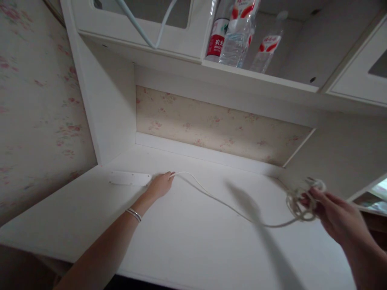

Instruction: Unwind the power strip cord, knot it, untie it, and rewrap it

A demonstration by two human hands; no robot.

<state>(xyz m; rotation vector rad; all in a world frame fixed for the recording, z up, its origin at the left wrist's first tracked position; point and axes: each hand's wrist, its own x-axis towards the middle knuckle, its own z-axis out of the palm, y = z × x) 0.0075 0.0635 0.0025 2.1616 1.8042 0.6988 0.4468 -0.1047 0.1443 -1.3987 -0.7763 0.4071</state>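
Centrally, thin off-white flexible cord (211,196): runs in a loose curve between my left hand (161,184) and my right hand (335,213); it crosses the broad matt-white desktop (196,245).

Left hand: fingers curled nearly closed, with the cord emerging between them; two slim silver-coloured bangles (134,214) circle the wrist.

Right hand: raised at the far right, fingers drawn together around a tangled off-white coil of the same cord (299,205); a white, blurred end piece (317,185) shows at the fingertips, its exact form unclear.

Bar: a long, flat white bar with small dark dots along its edges (128,178) lies on the desktop, just beside my left hand; its right end is partly hidden there.

Backing: cream wallpaper with pink flowers (196,121) fills the recess behind the desktop.

Shelf: clear plastic bottles with red-and-white labels (237,38) stand in an open white cabinet compartment (290,74), above the recess.

Loop: a pale bluish-white bent loop (154,43) hangs before the cabinet's left door, at the top edge.

Shadow: a long grey shadow (266,233) slants across the desktop, near my right hand.
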